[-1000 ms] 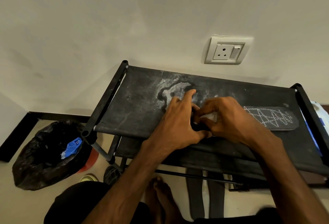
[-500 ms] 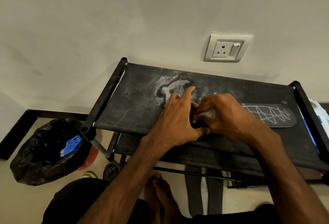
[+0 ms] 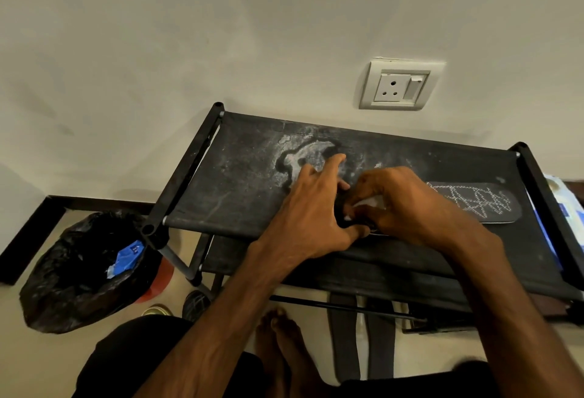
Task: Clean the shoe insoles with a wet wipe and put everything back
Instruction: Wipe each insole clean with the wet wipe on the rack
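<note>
Pinching wipe [image 3: 369,203], right hand [image 3: 407,204] — insole [image 3: 474,205] near rack [image 3: 221,222] edge.

Black insole [image 3: 467,204] with white zigzag stitching on the dusty black rack [image 3: 240,182]; left of the rack, black bin bag [image 3: 63,277] holding a blue scrap [image 3: 126,258].
</note>
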Available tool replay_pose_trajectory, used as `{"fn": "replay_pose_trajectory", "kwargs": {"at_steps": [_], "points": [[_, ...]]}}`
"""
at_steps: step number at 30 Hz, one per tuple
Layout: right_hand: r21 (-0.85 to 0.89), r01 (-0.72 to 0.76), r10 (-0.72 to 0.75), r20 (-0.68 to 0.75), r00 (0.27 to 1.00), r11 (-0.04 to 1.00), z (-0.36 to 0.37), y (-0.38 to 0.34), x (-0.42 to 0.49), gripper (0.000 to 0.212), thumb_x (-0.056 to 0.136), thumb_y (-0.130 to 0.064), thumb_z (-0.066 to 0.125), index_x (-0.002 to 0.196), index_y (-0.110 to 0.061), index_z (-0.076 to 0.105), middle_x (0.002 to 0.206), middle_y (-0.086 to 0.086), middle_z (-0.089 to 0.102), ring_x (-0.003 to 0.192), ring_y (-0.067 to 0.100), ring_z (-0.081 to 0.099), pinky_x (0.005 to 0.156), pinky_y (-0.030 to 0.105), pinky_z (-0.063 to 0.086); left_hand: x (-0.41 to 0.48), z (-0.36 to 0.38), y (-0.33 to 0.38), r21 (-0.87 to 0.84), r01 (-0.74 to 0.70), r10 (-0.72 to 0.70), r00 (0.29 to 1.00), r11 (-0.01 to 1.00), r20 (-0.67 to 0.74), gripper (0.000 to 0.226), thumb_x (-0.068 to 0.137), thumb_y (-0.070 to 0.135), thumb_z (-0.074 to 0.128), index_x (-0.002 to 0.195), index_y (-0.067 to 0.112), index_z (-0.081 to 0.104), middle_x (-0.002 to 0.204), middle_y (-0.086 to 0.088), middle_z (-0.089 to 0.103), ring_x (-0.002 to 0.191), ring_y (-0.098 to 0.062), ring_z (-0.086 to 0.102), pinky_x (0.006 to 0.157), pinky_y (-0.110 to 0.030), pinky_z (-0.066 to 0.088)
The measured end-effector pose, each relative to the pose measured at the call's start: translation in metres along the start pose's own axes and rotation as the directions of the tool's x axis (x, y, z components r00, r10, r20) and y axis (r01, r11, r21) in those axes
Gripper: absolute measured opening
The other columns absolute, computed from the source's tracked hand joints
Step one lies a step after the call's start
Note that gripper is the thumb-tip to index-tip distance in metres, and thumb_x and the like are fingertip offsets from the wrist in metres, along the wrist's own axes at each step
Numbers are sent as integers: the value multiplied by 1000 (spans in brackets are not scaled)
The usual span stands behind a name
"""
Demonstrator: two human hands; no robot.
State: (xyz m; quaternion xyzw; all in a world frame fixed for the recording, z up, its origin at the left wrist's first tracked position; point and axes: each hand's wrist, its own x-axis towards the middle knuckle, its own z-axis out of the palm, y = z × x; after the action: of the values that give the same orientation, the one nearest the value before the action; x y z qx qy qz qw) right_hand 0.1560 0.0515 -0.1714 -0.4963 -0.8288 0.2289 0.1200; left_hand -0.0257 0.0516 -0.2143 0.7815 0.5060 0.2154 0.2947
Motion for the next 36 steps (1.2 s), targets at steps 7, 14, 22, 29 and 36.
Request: {"fn": "replay_pose_trajectory", "kwargs": {"at_steps": [7,14,22,29,36], "points": [[3,31,-31,8,999,1000,4,2,0,20,82,-6,82,90,-25,83,88,-21,67,82,-9,64,73,9,50,-1,-1,2,3,-3,3,1000,1000,2,119,68,49,87,158,23,14,127,14,58,131,-13,34,111,-39,35],[38,-4,7,-83,997,999,-1,5,-10,17,86,-10,79,93,-25,82,99,-15,72,88,-3,65,73,10,50,-1,-7,-1,41,-21,19,999,999,51,110,71,53,85,156,25,22,134,16,57,139,-14,26,113,-41,31],[78,-124,140,-245,960,989,2,23,-4,15,87,-19,80,98,-29,82,103,-8,74,89,3,64,77,14,46,0,-18,-4,-1,-19,19,998,1000,62,95,78,36,84,154,26,29,127,21,61,117,-7,40,106,-35,39],[12,-65,66,-188,980,998,5,12,8,21,87,-11,79,103,-25,81,107,-1,75,95,13,68,87,34,57,0,-18,-4,-8,-3,3,997,1000,77,100,78,36,84,156,28,22,122,20,58,122,-8,36,106,-30,33],[12,-66,67,-19,998,998,1,2,-1,19,88,-8,76,96,-25,82,100,-7,74,86,4,66,73,16,53,1,-15,-5,-11,-20,21,998,1000,60,103,77,33,85,156,26,21,127,19,60,134,-10,33,106,-27,26]]}}
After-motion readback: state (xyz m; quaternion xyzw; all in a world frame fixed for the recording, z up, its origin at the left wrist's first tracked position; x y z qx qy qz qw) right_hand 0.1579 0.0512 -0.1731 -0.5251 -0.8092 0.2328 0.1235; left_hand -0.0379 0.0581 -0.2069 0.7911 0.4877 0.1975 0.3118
